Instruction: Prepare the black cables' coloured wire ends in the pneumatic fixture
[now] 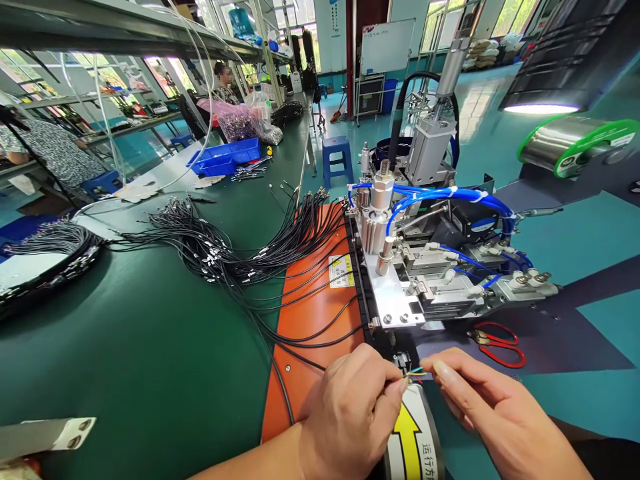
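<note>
My left hand (360, 400) pinches the end of a black cable just above a white plate with a yellow arrow (411, 440). Thin coloured wires (415, 372), blue, yellow and red, fan out from the pinched end. At their tips is my right hand (480, 400), thumb and forefinger closed on the blue wire. Behind the fingertips stands a machine (400, 267) with metal cylinders and blue air hoses. Several black cables (320, 333) run across its orange cover (315, 313) towards the machine's edge. The held cable is mostly hidden behind my left hand.
A large bundle of black cables (210, 250) lies on the green table (150, 373), with a coiled bunch (55, 260) at the left. Red-handled cutters (500, 343) rest right of the machine. A solder spool (575, 143) and a lamp (555, 60) are at upper right; blue trays (225, 157) stand farther back.
</note>
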Demonstrator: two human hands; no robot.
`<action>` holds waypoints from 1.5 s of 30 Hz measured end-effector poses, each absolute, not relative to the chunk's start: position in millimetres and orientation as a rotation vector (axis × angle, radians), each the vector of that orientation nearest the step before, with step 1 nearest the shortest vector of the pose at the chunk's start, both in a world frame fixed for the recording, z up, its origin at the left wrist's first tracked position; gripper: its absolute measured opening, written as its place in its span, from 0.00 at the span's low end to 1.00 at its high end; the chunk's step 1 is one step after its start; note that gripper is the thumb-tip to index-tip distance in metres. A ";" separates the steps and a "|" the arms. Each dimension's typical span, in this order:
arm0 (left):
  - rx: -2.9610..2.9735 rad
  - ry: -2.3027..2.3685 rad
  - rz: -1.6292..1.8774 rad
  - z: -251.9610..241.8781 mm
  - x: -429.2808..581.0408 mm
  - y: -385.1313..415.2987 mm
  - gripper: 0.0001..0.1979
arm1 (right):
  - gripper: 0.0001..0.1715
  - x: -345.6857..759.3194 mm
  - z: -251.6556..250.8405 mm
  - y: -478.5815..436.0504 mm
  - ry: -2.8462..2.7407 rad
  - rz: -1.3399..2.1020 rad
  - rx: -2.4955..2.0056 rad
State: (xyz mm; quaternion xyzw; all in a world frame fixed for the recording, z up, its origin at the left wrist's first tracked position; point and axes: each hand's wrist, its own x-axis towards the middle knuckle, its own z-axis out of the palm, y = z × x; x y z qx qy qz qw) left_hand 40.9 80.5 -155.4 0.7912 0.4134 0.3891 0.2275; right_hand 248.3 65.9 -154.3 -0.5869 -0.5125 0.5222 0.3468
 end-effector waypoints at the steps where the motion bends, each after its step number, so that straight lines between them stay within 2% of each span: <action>1: 2.179 1.140 1.072 -155.5 40.9 80.5 0.04 | 0.20 248.2 -154.9 65.5 -1.316 1.368 -1.520; 9: 2.176 1.157 1.078 -156.0 41.0 81.0 0.04 | 0.19 244.3 -153.7 58.9 -1.210 1.497 -1.464; 23: 2.225 1.139 1.079 -156.0 41.7 81.1 0.04 | 0.18 240.3 -145.3 56.2 -1.409 1.389 -1.457; 34: 2.226 1.134 1.088 -153.9 42.2 81.3 0.04 | 0.26 250.1 -168.3 63.3 -1.176 1.428 -1.634; 45: 2.232 1.160 1.084 -155.4 42.2 78.9 0.04 | 0.29 235.7 -156.2 70.8 -1.153 1.575 -1.613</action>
